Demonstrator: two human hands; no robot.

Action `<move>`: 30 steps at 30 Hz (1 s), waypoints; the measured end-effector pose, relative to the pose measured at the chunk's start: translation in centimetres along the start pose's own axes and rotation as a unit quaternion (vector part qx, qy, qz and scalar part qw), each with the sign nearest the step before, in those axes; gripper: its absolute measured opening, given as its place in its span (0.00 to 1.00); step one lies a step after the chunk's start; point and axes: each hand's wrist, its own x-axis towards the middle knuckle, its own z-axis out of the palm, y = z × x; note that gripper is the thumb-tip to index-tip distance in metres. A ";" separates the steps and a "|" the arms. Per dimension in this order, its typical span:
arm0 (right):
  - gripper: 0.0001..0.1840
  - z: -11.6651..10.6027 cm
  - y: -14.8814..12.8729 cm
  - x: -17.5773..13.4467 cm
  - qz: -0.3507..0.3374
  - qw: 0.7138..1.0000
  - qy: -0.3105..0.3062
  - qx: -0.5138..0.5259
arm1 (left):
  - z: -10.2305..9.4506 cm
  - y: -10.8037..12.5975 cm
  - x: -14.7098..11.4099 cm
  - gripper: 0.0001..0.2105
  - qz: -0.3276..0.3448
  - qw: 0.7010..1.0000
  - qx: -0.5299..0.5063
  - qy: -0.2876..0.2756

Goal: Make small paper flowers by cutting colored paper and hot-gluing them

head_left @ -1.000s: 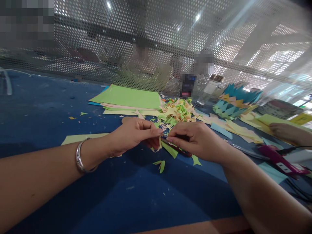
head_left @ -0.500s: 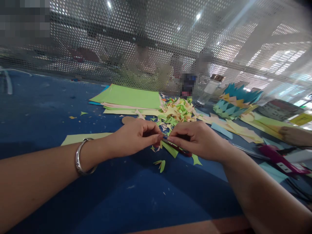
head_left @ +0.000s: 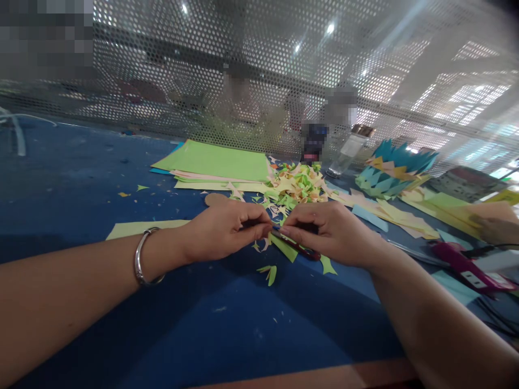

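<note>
A capped bottle (head_left: 349, 152), contents unclear, stands beyond hands (head_left: 223, 229) (head_left: 334, 233) and paper scraps (head_left: 302, 185)

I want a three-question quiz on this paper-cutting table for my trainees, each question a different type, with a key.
1. Multiple choice: on which wrist is the silver bangle? (a) right (b) left (c) both
2. True or false: a green sheet tops the paper stack.
3. Fill the gap: seen from the wearer, the heap of paper scraps lies ____ (beyond / this side of) the left hand and right hand.

Key: 1 b; 2 true; 3 beyond.
</note>
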 end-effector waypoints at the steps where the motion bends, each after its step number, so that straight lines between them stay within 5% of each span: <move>1: 0.13 0.0 0.0 0.0 0.001 1.000 0.001 0.007 | 0.0 0.0 0.0 0.09 0.000 1.000 -0.010 0.007; 16: 0.15 -0.2 0.2 -0.1 0.026 0.999 -0.028 0.024 | 0.7 -0.5 0.2 0.07 -0.085 0.971 -0.222 0.006; 25: 0.12 0.3 0.4 0.0 0.023 0.999 -0.027 0.007 | 0.9 -0.9 0.3 0.08 -0.134 0.969 -0.205 0.021; 30: 0.12 0.2 0.3 0.1 0.016 1.000 -0.025 0.008 | 0.8 -0.2 0.3 0.06 -0.179 0.929 -0.323 0.000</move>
